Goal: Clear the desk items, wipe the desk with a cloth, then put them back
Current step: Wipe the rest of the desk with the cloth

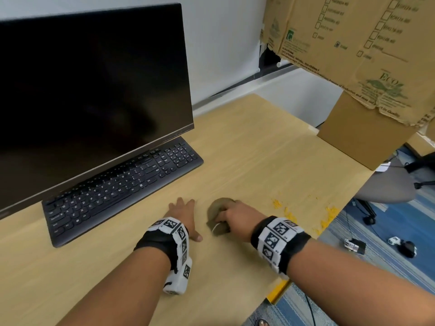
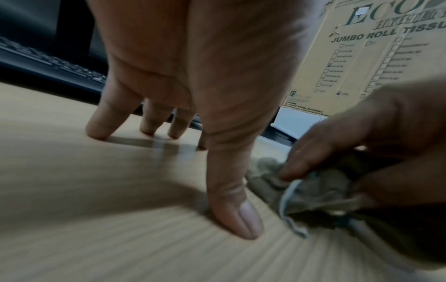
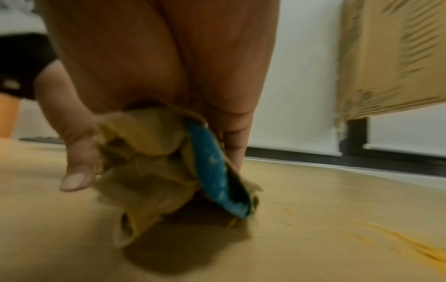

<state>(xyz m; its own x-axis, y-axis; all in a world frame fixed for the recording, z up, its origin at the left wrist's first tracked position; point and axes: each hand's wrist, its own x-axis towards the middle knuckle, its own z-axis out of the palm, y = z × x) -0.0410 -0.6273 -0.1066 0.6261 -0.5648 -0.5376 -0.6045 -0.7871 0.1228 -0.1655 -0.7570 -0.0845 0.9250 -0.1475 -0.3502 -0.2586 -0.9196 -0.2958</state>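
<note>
Cloth (image 1: 217, 216) bunched under right hand (image 1: 237, 217) fingers (image 3: 77, 167)

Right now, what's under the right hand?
A bunched brown cloth with a blue edge, gripped by the right hand against the desk. The desk surface directly beneath the cloth is covered.

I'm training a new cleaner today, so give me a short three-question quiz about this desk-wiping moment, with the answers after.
1. True or false: the right hand grips the cloth.
2. What does the left hand do? A) lifts the keyboard B) rests spread on the desk C) holds the box
3. What lies on the desk to the right of the cloth, near the edge?

Key:
1. True.
2. B; the keyboard lies untouched below the monitor.
3. Yellow crumbs, not yet wiped.
</note>
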